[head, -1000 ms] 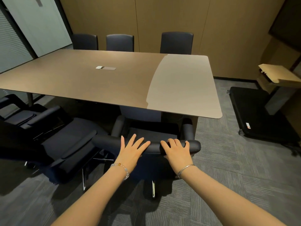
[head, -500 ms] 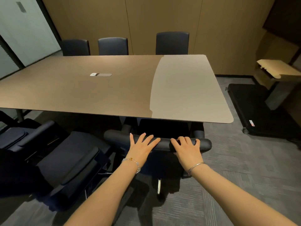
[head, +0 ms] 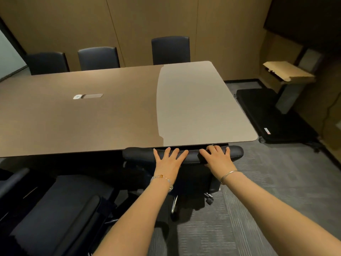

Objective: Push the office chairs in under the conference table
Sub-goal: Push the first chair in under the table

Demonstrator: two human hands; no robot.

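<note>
A black office chair [head: 140, 154] stands at the near edge of the brown conference table [head: 110, 111], its seat hidden under the tabletop and the top of its backrest against the edge. My left hand [head: 168, 160] lies flat on the backrest top with fingers spread. My right hand [head: 217, 157] rests on the same backrest further right, fingers apart and thumb curled under it. A second black chair [head: 60, 209] stands pulled out at the lower left, turned sideways.
Three dark chairs [head: 170, 50] are tucked in along the table's far side. A black wheeled cart [head: 273, 115] with a cardboard box [head: 287, 72] above it stands at the right by the wall. Grey carpet [head: 276, 182] lies open to the right.
The chair under my hands has rolled forward until its seat and armrests went under the tabletop. Both hands stayed on the backrest and I moved closer to the table.
</note>
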